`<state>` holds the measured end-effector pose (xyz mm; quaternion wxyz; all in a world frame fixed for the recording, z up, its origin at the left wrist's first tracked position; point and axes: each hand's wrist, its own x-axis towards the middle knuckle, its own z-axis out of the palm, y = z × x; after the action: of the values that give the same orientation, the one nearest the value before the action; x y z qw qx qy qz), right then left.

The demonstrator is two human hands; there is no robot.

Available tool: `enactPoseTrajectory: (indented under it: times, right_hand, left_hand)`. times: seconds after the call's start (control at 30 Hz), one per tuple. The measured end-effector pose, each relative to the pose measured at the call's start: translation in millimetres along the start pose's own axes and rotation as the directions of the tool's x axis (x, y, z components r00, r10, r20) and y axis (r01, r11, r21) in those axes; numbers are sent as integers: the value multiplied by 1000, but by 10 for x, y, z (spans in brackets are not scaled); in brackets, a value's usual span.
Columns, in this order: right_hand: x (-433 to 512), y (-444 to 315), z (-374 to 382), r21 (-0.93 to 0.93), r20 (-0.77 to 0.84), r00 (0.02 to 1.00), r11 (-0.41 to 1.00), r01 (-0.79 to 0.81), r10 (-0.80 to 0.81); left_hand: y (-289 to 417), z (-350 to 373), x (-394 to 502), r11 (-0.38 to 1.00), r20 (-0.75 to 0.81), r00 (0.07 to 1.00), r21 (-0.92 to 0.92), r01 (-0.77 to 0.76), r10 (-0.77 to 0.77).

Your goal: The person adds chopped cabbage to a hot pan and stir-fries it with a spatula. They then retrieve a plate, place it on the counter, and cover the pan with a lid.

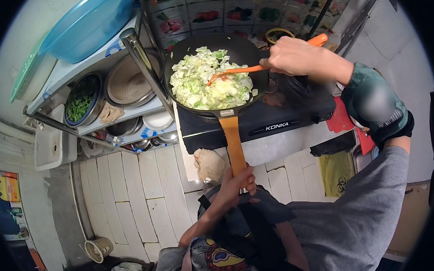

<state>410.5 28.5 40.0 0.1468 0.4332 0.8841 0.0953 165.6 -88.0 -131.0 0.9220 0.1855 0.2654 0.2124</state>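
Chopped cabbage (203, 81) fills much of a dark wok (241, 46) on a black KONKA gas stove (216, 131). My left hand (238, 182) grips the far end of the wok's brown handle (234, 142). An orange spatula (252, 69) is held in my right hand (290, 56), above the wok's right rim. Its tip reaches down among the cabbage, so the very end is partly covered. A few small bits of cabbage stick to the wok's upper wall.
At the left stands a metal shelf rack (139, 55) with a blue basin (86, 28), a bowl of leafy greens (81, 104) and a beige strainer (131, 79). A crumpled beige cloth (208, 164) hangs at the counter's front edge. A yellow bag (337, 175) hangs at the right.
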Motion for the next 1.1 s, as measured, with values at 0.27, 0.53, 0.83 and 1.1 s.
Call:
enactPoseTrajectory:
  times: [0.27,0.53,0.83,1.1]
  right_hand:
    - [84,-236,-772,-265,11,999,964,-26,30]
    - [540,-552,-27,-144,253,966,985,99,-61]
    - [966,-39,53,-254,318,910,949,-187,265]
    - [901,653,88,-189,558,649,840,-509,518]
  left_hand:
    - [-8,-17,7,999,18,1000,-38,15,-15]
    - [-11,-40,17,999,22,999,-43,27,-26]
    - [3,-22,3,1000,16,1000,-10,17,-17]
    - [0,-51,15,999,26,999,-4,34,-34]
